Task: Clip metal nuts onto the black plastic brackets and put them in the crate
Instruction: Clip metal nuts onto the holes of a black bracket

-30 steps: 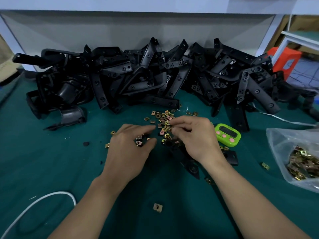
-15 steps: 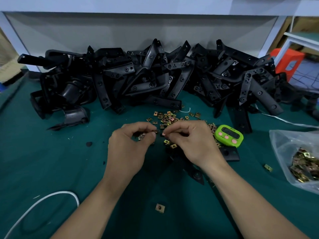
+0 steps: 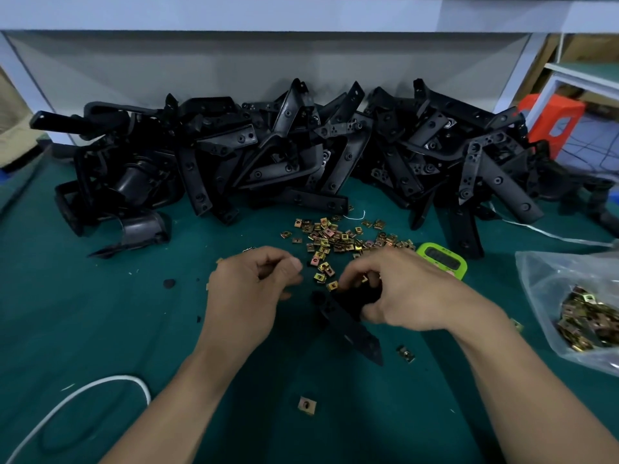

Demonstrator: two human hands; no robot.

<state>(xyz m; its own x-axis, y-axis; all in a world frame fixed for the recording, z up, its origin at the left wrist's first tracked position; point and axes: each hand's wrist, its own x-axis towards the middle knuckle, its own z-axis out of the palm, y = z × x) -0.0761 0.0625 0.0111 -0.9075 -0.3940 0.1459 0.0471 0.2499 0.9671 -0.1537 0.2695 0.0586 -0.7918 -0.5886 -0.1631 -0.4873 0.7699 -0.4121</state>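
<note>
Green timer [image 3: 442, 257] on teal mat [image 3: 83, 313]. White cable [image 3: 124, 377] front left. Orange stool [image 3: 556, 118] far right.

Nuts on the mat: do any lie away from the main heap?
Yes. One nut lies alone, well nearer the person than the heap; a second nut lies beside the bracket's tip, also apart.

**One head-worn camera, aimed forward and down**

The single wide-angle view looks from the person's head over both forearms onto the dark green cloth-covered table [image 3: 83, 313], close enough that the left hand [image 3: 248, 296] and right hand [image 3: 408, 293] fill its centre. The heap of black plastic brackets [image 3: 335, 162] lies farther off, before the white back panel [image 3: 234, 61].
</note>
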